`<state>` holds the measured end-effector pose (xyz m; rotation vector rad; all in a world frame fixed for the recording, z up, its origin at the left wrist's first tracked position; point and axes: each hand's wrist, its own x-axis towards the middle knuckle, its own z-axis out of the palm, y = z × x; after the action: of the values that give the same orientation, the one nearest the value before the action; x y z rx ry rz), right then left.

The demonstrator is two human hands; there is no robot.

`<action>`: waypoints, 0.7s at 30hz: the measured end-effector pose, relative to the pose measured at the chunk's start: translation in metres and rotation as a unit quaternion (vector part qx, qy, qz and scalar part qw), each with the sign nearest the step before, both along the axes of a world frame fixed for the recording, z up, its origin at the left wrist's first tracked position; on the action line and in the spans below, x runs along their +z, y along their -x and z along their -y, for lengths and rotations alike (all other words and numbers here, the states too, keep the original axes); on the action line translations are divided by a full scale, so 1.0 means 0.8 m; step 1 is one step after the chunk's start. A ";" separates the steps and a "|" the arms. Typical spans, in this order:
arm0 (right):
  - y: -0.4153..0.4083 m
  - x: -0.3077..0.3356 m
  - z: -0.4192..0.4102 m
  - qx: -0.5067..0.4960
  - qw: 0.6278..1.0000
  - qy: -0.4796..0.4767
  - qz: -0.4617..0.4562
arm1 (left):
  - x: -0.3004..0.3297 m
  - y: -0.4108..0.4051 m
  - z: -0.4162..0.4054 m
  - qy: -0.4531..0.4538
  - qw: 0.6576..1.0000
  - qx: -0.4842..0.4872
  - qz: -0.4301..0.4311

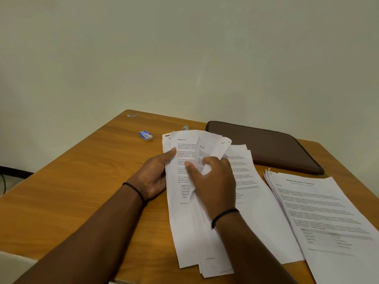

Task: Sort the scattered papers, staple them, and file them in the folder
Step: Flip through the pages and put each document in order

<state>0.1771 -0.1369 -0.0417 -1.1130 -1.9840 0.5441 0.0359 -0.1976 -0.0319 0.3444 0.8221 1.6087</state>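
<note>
My left hand (156, 177) holds the left edge of the papers (184, 222) at the tabletop (82, 171) centre; my right hand (213, 181) pinches one curled sheet. They seem light, floppy and slippery, so I would grip the edges.

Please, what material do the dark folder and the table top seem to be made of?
The folder looks like brown leather or imitation leather: a matte, faintly sheened surface with rounded, bound edges. The table shows an orange-brown wood grain with a smooth finish; it could be veneer or laminate, which cannot be told.
</note>
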 end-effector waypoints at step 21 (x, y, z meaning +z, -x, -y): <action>0.002 -0.008 0.003 0.067 0.988 -0.078 -0.112 | 0.001 -0.017 0.004 -0.055 0.983 0.019 -0.174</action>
<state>0.1758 -0.1396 -0.0485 -0.7916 -1.8765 0.5483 0.0495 -0.2005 -0.0314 0.7068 1.0081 1.6582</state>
